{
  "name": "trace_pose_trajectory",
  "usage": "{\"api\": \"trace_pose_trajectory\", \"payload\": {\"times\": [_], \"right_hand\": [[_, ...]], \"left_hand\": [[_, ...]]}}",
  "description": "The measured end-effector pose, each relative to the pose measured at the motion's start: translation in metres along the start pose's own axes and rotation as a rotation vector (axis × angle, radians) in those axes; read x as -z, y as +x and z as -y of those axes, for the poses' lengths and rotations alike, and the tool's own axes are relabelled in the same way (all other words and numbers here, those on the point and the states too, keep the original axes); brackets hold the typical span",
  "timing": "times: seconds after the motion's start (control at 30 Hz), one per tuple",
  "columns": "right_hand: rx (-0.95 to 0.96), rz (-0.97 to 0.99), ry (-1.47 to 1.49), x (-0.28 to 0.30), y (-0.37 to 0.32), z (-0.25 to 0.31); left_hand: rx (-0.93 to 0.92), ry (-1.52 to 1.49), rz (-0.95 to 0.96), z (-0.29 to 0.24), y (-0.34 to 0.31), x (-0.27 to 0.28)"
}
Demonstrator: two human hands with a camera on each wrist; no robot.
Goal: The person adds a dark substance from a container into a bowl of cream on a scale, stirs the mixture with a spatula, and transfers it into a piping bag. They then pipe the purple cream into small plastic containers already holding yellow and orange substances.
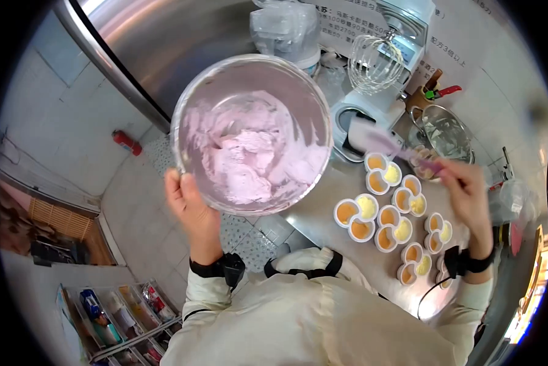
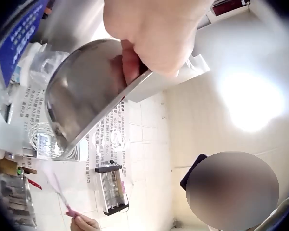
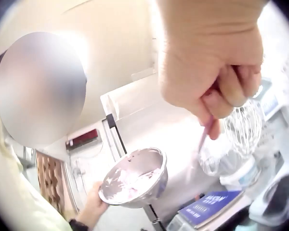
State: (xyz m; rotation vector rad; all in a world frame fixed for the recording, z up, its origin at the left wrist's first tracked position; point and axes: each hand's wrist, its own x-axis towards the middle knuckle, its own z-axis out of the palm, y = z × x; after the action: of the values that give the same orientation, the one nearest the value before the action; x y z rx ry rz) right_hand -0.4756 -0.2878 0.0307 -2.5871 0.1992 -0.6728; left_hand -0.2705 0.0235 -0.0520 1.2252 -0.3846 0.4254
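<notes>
In the head view a metal bowl point(image 1: 252, 131) with pink cream point(image 1: 249, 165) is held up, its inside facing the camera. My left hand point(image 1: 194, 210) grips its lower left rim; in the left wrist view the fingers of that hand point(image 2: 149, 43) curl over the edge of the bowl point(image 2: 82, 91). Right of the bowl, my right hand point(image 1: 466, 189) pinches the pinkish handle of a spatula point(image 1: 374, 137), blurred and apart from the bowl. The right wrist view shows the fist point(image 3: 216, 72) round the handle and the bowl point(image 3: 135, 178) farther off.
Several three-part cups point(image 1: 356, 216) with orange and yellow fillings stand on the metal table point(image 1: 316, 213). Behind them are a mixer point(image 1: 377, 97) with a whisk point(image 1: 376, 64), a metal pot point(image 1: 447, 131) and a wrapped tub point(image 1: 286, 30). A shelf of packets point(image 1: 121, 317) stands lower left.
</notes>
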Motion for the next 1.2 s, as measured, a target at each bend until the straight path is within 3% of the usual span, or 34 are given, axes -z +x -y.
{"api": "trace_pose_trajectory", "payload": {"times": [0.03,0.1,0.17,0.27,0.3,0.33,0.37,0.43,0.57,0.63,0.67,0.77,0.83,0.87,1.0,1.07,1.13,1.17,1.2], "right_hand": [[0.211,-0.117,-0.126,0.007,0.01,0.015],[0.605,-0.086,-0.503,0.026,0.04,0.056],[1.038,-0.156,-0.604,0.024,0.071,0.086],[1.052,-0.082,-0.645,0.018,0.112,0.124],[1.228,-0.041,-0.855,0.027,0.127,0.139],[1.4,0.004,-1.067,0.032,0.137,0.146],[1.415,0.006,-1.061,0.031,0.143,0.143],[1.013,0.261,-1.016,0.031,0.152,0.139],[0.932,0.358,-1.111,0.026,0.145,0.121],[0.979,0.127,-1.04,0.016,0.132,0.085],[0.982,0.124,-1.04,0.015,0.128,0.074],[0.865,0.178,-1.024,0.014,0.115,0.053],[0.619,0.316,-1.034,0.012,0.096,0.053],[0.615,0.316,-1.034,0.009,0.087,0.051],[0.38,0.431,-0.667,-0.01,0.047,0.045],[0.281,0.463,-0.506,-0.014,0.037,0.046],[-0.294,0.643,0.04,-0.016,0.036,0.057],[-0.38,0.697,0.226,-0.021,0.033,0.056],[-0.375,0.697,0.231,-0.026,0.03,0.058]], "left_hand": [[0.054,0.015,0.073,-0.002,0.004,0.001],[0.05,0.019,0.194,0.003,0.012,-0.001],[0.076,-0.023,0.349,0.0,0.016,-0.015],[0.219,-0.056,0.494,-0.019,0.018,-0.033],[0.204,-0.023,0.452,-0.022,0.017,-0.035],[0.27,-0.041,0.544,-0.024,0.014,-0.038],[0.275,-0.049,0.555,-0.023,0.011,-0.039],[0.286,-0.059,0.54,-0.025,0.011,-0.035],[0.278,-0.017,0.526,-0.025,0.015,-0.023],[0.263,0.032,0.538,-0.02,0.009,-0.025],[0.261,0.036,0.532,-0.021,0.009,-0.024],[0.224,0.049,0.51,-0.018,0.006,-0.021],[0.188,0.058,0.497,-0.017,0.002,-0.021],[0.147,0.056,0.443,-0.017,-0.002,-0.023],[0.015,0.026,0.25,-0.007,-0.007,-0.025],[-0.019,0.015,0.266,-0.002,-0.009,-0.022],[-0.091,0.073,0.16,0.0,-0.011,-0.024],[-0.091,0.078,0.155,0.004,-0.013,-0.024],[-0.122,0.067,0.105,0.009,-0.012,-0.024]]}}
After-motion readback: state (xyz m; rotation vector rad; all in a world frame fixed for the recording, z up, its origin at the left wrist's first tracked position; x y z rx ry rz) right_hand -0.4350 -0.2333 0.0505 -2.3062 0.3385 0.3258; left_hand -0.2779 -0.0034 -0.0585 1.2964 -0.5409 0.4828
